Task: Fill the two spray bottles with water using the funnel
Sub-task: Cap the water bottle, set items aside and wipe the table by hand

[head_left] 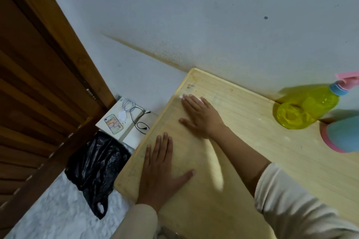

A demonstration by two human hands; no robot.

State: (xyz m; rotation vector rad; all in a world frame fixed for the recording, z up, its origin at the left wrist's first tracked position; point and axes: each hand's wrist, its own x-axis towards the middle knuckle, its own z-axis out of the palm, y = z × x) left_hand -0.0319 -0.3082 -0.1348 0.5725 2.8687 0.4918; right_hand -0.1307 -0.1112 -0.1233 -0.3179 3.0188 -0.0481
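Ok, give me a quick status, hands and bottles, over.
Left hand flat on table, empty. Right hand flat, something white under its fingertips. Yellow spray bottle capped at table's right; blue one partly out of frame. No funnel in view.

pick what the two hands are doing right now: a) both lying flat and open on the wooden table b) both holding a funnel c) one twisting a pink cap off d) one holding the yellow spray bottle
a: the left hand and the right hand both lie palm down with fingers spread on the wooden table, and the yellow spray bottle stands untouched near the wall.
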